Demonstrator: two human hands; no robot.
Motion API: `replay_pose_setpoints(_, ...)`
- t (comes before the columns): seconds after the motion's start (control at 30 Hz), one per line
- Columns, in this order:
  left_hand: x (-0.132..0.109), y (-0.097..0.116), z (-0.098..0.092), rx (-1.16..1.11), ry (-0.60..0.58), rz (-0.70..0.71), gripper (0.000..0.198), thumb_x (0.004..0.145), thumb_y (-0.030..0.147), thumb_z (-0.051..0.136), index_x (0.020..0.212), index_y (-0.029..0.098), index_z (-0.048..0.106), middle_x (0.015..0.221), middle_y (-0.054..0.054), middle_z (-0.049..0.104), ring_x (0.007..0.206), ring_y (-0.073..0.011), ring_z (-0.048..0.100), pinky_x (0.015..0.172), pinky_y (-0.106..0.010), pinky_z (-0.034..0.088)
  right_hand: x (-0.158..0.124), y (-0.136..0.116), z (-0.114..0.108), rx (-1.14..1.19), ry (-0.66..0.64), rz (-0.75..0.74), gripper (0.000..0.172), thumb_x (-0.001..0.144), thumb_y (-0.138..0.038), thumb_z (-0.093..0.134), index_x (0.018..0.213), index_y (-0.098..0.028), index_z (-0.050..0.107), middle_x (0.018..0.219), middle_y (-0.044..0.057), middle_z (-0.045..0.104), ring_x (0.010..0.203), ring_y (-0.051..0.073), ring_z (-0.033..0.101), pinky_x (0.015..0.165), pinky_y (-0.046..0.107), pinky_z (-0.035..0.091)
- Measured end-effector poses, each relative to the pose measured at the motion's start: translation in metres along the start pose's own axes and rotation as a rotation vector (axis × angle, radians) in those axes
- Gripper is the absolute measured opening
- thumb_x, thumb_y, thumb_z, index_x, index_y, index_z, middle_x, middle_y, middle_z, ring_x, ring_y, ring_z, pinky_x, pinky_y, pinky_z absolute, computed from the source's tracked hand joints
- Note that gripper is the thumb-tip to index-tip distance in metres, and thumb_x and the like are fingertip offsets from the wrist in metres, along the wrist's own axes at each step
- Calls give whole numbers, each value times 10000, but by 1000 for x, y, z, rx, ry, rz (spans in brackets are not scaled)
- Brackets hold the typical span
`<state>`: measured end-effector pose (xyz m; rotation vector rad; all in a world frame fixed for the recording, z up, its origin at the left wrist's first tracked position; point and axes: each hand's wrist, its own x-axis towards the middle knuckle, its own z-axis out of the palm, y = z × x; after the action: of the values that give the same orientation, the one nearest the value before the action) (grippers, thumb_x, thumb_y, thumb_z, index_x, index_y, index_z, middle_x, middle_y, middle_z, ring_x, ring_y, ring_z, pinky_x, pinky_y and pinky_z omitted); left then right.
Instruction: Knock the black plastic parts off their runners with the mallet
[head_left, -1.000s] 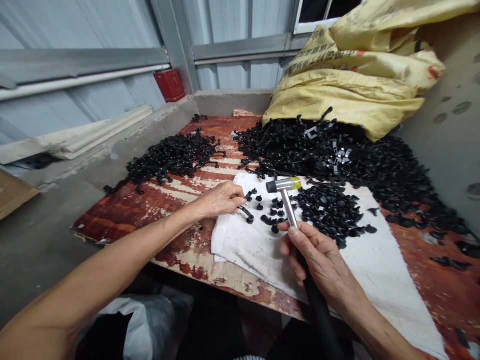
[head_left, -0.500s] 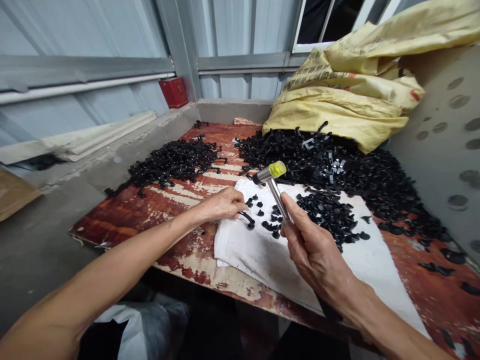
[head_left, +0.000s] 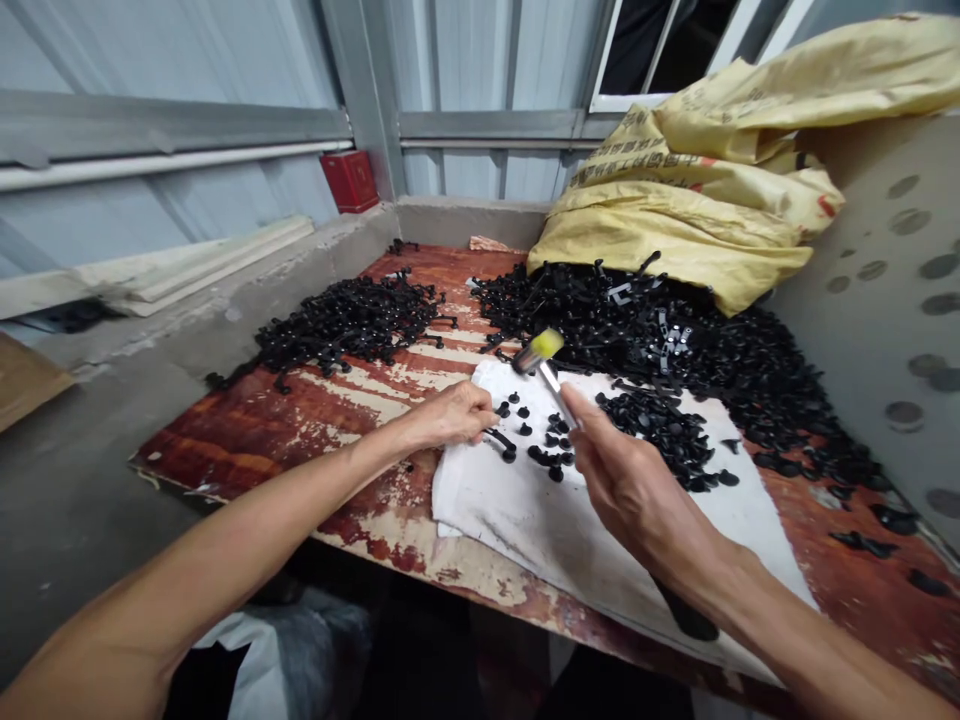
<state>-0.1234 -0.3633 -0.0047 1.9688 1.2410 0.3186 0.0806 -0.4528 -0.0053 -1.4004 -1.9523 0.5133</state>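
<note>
Now the right hand (head_left: 630, 480) has wrapped round the hammer (head_left: 550, 379), apparently mid-swing, while the left hand (head_left: 459, 412) still pinches a black strip (head_left: 500, 440).

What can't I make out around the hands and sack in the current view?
In the head view:
Black strip-like piece: one end hidden by the left hand.
Hammer: blurred by motion at the top; handle partly covered by the right hand.
Yellow sack: cut off at the right edge; inside mostly hidden by its folds.
Black pieces heaped on the white cloth: too small to count.
</note>
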Motion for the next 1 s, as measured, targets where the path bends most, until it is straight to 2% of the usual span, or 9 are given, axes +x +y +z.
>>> replay_pose_setpoints(0.13,-1,0,2,-27,5,-9,249,772,216,513,527,171,502,459,36,511,411,-66,382,421,-195,269,0,0,6,115,96,15,512,784,-280,527,1286,-238,621,595,29,640,586,220,596,535,321,473)
replay_pose_setpoints(0.27,-2,-3,5,-75,18,-55,232,789,221,533,565,165,510,480,36,531,394,-60,401,396,-184,273,4,5,8,46,18,28,561,773,-247,514,1326,-201,592,578,12,627,503,190,533,532,323,452)
replay_pose_setpoints(0.4,-3,5,0,-306,-42,-264,198,827,192,550,635,153,519,541,17,582,393,-60,441,393,-181,310,4,10,2,9,-149,122,498,816,-315,483,1259,-141,626,476,-32,479,418,153,418,456,283,368)
replay_pose_setpoints(0.53,-4,13,-13,-603,-78,-481,166,832,87,531,678,144,510,538,-4,595,442,-88,516,464,-215,424,-8,11,-2,313,-3,287,528,834,-517,506,1228,-171,569,517,-65,439,394,128,397,387,254,320)
replay_pose_setpoints(0.73,-3,6,-23,-749,7,-532,158,800,89,596,676,149,518,526,13,552,481,-107,532,509,-248,485,-37,14,0,811,123,499,475,694,-545,735,1004,-220,582,525,-94,440,341,54,354,363,197,238)
replay_pose_setpoints(0.83,-5,-1,-51,-558,187,-519,138,791,147,619,670,149,551,570,-4,567,510,-123,544,525,-269,492,-46,16,0,966,279,538,443,697,-483,769,1017,-242,580,534,-97,452,345,42,371,370,174,253)
replay_pose_setpoints(0.87,-5,-4,-65,-433,322,-512,123,799,164,608,684,148,566,603,-22,585,555,-145,571,554,-288,503,-47,16,-1,998,322,543,431,703,-468,769,1020,-245,579,535,-98,454,345,40,374,372,170,262)
replay_pose_setpoints(0.93,-4,-10,-93,-24,732,-488,52,778,178,616,757,131,618,747,-90,646,745,-228,641,662,-334,516,-47,18,-2,1051,375,553,427,701,-452,775,1013,-240,575,531,-103,449,343,37,373,375,170,285)
replay_pose_setpoints(1.0,2,-14,-108,154,943,-458,237,779,161,595,1002,88,625,1099,-208,618,1126,-357,546,888,-440,460,-46,20,-3,1089,396,570,440,689,-454,784,999,-232,564,529,-110,445,336,30,364,376,168,291)
